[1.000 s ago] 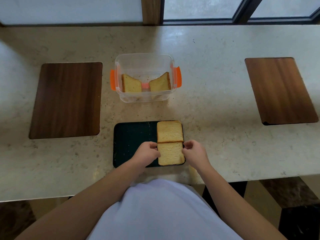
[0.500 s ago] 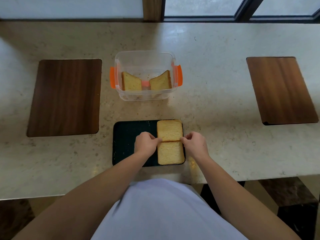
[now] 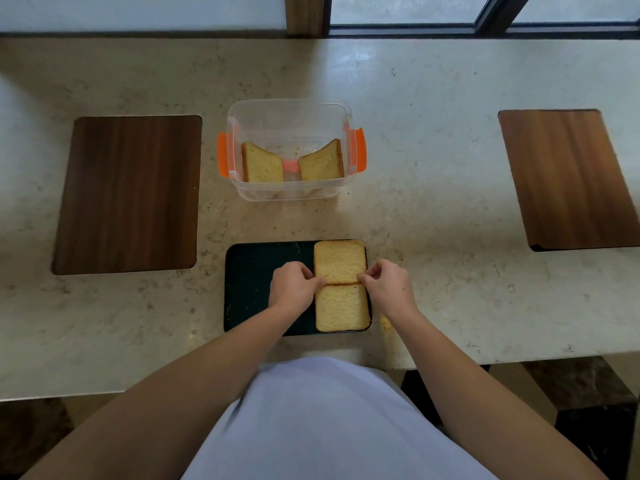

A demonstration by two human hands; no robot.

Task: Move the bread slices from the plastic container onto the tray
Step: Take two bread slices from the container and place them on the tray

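Note:
A dark tray (image 3: 252, 289) lies near the counter's front edge. Two bread slices lie flat on its right half: a far slice (image 3: 340, 260) and a near slice (image 3: 341, 308), edges meeting. My left hand (image 3: 294, 285) and my right hand (image 3: 388, 284) sit on either side of that seam, fingertips pinched on the far slice's near corners. Behind the tray stands a clear plastic container (image 3: 291, 112) with orange clips. Inside it, a left slice (image 3: 261, 164) and a right slice (image 3: 322, 164) lean against its side walls.
A dark wooden board (image 3: 128, 194) lies on the counter at the left and a lighter wooden board (image 3: 568, 178) at the right. A window frame runs along the far edge of the stone counter (image 3: 433, 209).
Both hands have shifted slightly away from me, from the near slice's far corners to the far slice's near corners. The slices in the container have not moved.

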